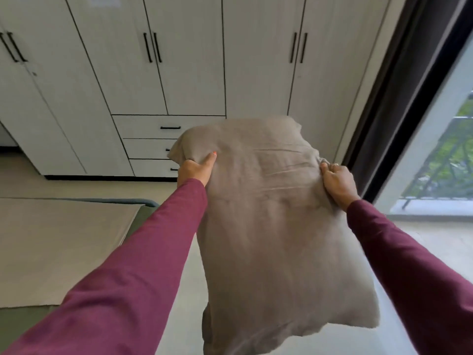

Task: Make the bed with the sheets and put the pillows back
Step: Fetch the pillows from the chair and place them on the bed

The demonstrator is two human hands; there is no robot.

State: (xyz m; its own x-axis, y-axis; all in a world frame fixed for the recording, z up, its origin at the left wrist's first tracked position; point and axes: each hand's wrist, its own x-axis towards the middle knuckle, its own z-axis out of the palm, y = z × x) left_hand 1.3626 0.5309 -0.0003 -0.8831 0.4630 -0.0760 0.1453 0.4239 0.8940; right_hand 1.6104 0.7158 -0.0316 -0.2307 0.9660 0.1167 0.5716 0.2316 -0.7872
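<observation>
Pillow, soft taupe-grey fabric, rectangular (276,226): held up in the air in front of you, hanging lengthwise, clear of the floor, to the right of the bed.
L hand (195,170): fingers curled into pillow's upper-left corner, thumb pressed flat on the front; cloth bunched in the grip.
R hand (337,181): fingers clenched on a fold at pillow's upper-right edge.
Sleeves, maroon, long (143,252): both arms stretched fwd.
Bed, beige sheet over grey-green mattress/base (58,247): lower left, sheet lying flat.
Wardrobe, white panelled w/ black bar handles and three drawers (179,73): behind pillow.
Glass door, dark frame (435,124): right side, railing and greenery beyond.
</observation>
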